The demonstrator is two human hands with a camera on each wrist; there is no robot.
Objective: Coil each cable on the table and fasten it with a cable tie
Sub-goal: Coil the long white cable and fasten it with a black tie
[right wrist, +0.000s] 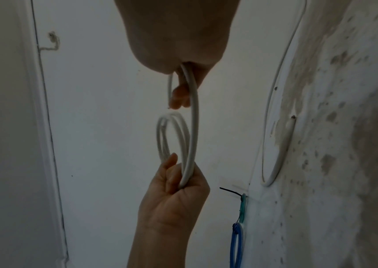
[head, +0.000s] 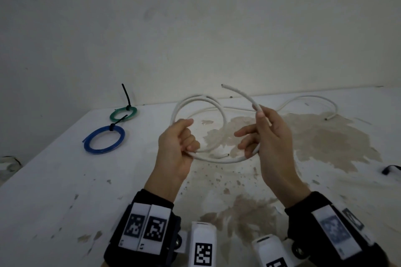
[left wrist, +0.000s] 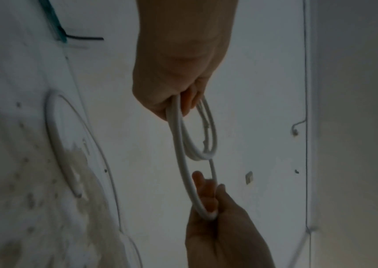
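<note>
I hold a white cable (head: 219, 159) in the air above the table, partly wound into loops (head: 191, 104). My left hand (head: 180, 141) grips the gathered loops (left wrist: 206, 141) at their left side. My right hand (head: 262, 134) holds the free run of the same cable, whose loose end (head: 225, 86) sticks up and to the left. In the right wrist view the cable (right wrist: 193, 127) runs from my right fingers down into my left hand (right wrist: 178, 181). A second white cable (head: 312, 99) lies uncoiled at the table's far right.
A green coil (head: 123, 114) and a blue coil (head: 104, 140), each closed with a black cable tie, lie at the far left of the white, stained table (head: 65, 180). A dark object (head: 390, 169) sits at the right edge. A wall stands right behind the table.
</note>
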